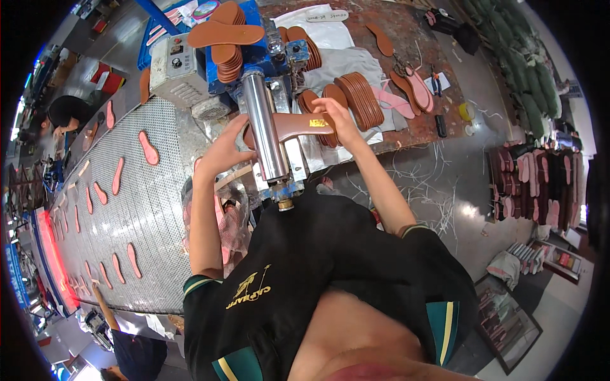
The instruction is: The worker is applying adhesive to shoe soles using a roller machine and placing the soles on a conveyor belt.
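A brown insole (pixel 298 124) with a yellow print at its right end lies crosswise under a shiny metal roller (pixel 264 127). My right hand (pixel 342 120) grips the printed end. On the roller's other side, my left hand (pixel 222 149) is open, thumb and fingers spread beside the insole's far tip. Whether it touches that tip I cannot tell. The roller belongs to a blue machine (pixel 254 60), with brown insoles (pixel 226 35) piled on top. Close to my right hand stand rows of brown insoles (pixel 359 100) on the bench.
Left of me a wide mesh conveyor (pixel 168 222) carries scattered pink insoles (pixel 149 148). A grey control box (pixel 181 70) stands beside the machine. Pliers (pixel 436 84), scissors (pixel 401 68) and yellow tape (pixel 466 112) lie on the bench at right. Another person (pixel 136 352) reaches over the conveyor's near end.
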Motion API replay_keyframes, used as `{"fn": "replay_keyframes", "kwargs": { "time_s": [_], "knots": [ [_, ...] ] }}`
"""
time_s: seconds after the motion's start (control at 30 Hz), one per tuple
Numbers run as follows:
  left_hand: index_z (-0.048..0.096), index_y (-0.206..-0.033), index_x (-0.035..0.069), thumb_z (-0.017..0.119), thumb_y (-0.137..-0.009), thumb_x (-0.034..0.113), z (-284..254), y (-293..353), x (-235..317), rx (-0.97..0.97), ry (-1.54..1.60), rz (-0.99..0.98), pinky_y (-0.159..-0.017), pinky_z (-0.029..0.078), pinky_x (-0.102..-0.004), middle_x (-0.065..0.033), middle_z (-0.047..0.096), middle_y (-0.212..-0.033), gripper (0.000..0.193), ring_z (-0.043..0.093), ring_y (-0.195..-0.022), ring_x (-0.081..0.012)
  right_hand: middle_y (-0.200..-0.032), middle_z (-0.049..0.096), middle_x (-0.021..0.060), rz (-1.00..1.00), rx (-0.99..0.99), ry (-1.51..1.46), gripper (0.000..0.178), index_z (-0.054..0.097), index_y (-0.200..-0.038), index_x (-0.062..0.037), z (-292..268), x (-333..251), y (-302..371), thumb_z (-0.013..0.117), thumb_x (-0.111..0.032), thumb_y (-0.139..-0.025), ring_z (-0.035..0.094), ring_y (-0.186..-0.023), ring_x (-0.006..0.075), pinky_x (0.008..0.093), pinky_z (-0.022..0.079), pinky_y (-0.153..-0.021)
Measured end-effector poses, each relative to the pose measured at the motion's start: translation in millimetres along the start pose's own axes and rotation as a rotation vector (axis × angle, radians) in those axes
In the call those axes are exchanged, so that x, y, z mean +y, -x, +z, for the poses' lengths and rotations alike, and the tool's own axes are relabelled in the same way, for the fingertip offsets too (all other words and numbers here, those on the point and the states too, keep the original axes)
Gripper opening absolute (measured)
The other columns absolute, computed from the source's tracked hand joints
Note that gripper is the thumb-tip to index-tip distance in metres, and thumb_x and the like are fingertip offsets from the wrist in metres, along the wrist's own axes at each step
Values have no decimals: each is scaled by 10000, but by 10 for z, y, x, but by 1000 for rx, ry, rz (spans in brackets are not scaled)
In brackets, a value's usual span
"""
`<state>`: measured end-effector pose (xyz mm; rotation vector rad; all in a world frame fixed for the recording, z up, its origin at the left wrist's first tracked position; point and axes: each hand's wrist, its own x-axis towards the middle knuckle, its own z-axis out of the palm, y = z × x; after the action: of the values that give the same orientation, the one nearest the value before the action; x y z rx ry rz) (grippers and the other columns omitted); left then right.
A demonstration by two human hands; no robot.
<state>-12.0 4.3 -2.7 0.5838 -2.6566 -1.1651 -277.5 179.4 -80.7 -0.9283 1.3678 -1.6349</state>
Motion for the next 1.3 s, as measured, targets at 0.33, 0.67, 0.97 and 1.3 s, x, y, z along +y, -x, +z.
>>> {"fn": "replay_keyframes", "kwargs": {
  "time_s": [0.33,0.67,0.97,1.3],
  "knots": [
    [497,-1252,115,768,-617,247,-15,373,-211,219,-402,15,-1009,331,-473,-86,499,-1280,704,442,-1221,-299,-652,553,4,663,145,176,321,587,-876,-102,-537,1355,1015,539,-416,-917,511,-521,100,241,379,-422],
    [481,-1268,64,757,-702,225,-14,1203,-1082,324,79,-250,-962,406,-440,-105,551,-1204,650,532,-1107,-281,-621,566,53,778,-380,776,207,653,-802,-17,-931,2248,1986,543,-184,-855,506,-549,140,310,387,-482],
    [464,-1231,-9,494,-921,136,777,2537,-1450,1202,1818,-185,-985,417,-455,-144,543,-1211,343,535,-1121,-300,-727,617,43,997,-449,778,205,662,-900,-47,-395,1815,1435,501,-173,-879,570,-613,142,304,468,-531],
    [490,-1178,-12,518,-929,265,173,4628,-2394,1898,1529,-325,-1004,414,-435,-141,517,-1233,373,501,-1128,-295,-796,652,83,1044,-471,818,196,582,-1003,-8,-361,1956,1164,458,-112,-893,636,-610,204,314,495,-502]
  ]
}}
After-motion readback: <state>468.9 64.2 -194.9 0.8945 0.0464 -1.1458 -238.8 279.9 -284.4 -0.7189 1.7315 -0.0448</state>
